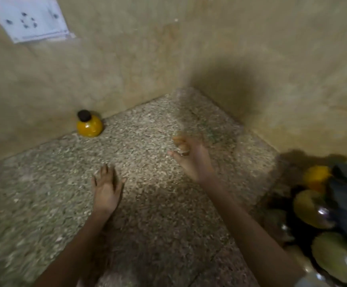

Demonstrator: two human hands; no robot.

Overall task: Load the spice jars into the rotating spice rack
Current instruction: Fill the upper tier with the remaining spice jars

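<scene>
The speckled bench (158,214) fills the corner. At its right edge a dark rack (342,195) holds blurred yellow and green jars (309,206). The left hand (106,187) is spread flat over the bench, fingers straight, holding nothing. The right hand (191,158) has loosely curled fingers; the blur hides whether they hold anything. One yellow jar (89,126) stands against the left wall (44,90).

Single head view: wide-angle, facing forward-down, close over corner of counter (147,204).
</scene>
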